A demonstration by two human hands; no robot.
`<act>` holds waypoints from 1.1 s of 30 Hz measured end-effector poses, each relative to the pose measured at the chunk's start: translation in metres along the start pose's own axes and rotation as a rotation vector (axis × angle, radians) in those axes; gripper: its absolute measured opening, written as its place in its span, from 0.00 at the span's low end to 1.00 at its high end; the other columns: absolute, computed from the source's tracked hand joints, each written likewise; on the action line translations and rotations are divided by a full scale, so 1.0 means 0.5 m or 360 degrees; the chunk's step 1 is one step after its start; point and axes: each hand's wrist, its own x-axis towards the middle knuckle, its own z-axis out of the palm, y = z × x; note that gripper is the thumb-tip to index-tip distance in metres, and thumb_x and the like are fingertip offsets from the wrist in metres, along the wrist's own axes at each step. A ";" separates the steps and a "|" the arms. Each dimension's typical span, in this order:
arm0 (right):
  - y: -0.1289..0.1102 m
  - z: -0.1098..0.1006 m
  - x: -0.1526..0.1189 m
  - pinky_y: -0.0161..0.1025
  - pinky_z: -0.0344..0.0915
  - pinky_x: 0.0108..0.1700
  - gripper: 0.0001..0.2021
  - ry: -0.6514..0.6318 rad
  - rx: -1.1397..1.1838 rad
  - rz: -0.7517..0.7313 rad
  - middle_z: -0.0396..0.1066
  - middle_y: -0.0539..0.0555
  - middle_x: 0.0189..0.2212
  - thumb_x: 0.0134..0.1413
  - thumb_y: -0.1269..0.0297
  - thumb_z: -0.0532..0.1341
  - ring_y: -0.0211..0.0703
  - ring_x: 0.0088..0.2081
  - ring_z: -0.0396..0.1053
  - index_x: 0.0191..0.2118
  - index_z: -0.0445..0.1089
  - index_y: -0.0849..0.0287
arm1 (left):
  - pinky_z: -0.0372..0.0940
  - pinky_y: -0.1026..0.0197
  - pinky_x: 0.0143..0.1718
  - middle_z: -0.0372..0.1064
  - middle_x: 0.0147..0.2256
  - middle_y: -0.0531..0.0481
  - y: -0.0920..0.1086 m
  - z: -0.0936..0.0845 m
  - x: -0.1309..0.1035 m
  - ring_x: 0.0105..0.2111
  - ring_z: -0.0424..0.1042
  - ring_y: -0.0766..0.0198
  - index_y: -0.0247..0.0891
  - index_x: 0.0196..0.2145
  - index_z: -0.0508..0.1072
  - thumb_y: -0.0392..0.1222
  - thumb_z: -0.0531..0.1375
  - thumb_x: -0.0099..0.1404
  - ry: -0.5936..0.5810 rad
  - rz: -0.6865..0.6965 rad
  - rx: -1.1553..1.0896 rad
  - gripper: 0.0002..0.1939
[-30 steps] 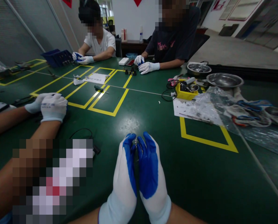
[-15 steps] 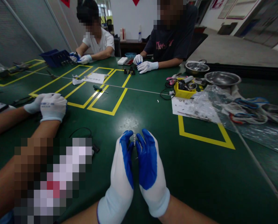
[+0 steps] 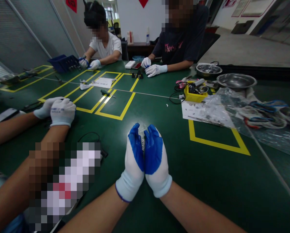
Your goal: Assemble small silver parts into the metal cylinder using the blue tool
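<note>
My left hand [image 3: 133, 158] and my right hand [image 3: 157, 158] wear white gloves with blue coated palms. They stand on edge side by side over the green table [image 3: 203, 181], fingers stretched forward and slightly curved, palms turned towards each other. The heels of both hands meet or nearly meet. In the narrow gap between them, several small silvery rings [image 3: 143, 144] lie in a straight row on the tabletop. Whether the fingers touch the row, I cannot tell. Neither hand grips anything.
A co-worker's gloved hands [image 3: 62, 111] rest at the left. Two people sit opposite, also gloved. A green screwdriver [image 3: 108, 93] lies ahead. To the right are a yellow bin [image 3: 195, 94], metal bowls [image 3: 236, 81], paper and plastic bags [image 3: 268, 136]. Yellow tape marks the table.
My hands have come closer together, their heels now meeting or nearly so, and have moved slightly forward around the row of rings. The view has shifted a little.
</note>
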 end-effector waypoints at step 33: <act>-0.009 0.010 0.005 0.56 0.56 0.73 0.19 -0.0015 0.0124 0.0060 0.76 0.41 0.57 0.58 0.42 0.64 0.47 0.67 0.64 0.52 0.76 0.37 | 0.62 0.55 0.67 0.77 0.53 0.50 -0.014 -0.020 -0.003 0.68 0.62 0.55 0.43 0.47 0.80 0.48 0.58 0.73 -0.0004 -0.0060 -0.0151 0.13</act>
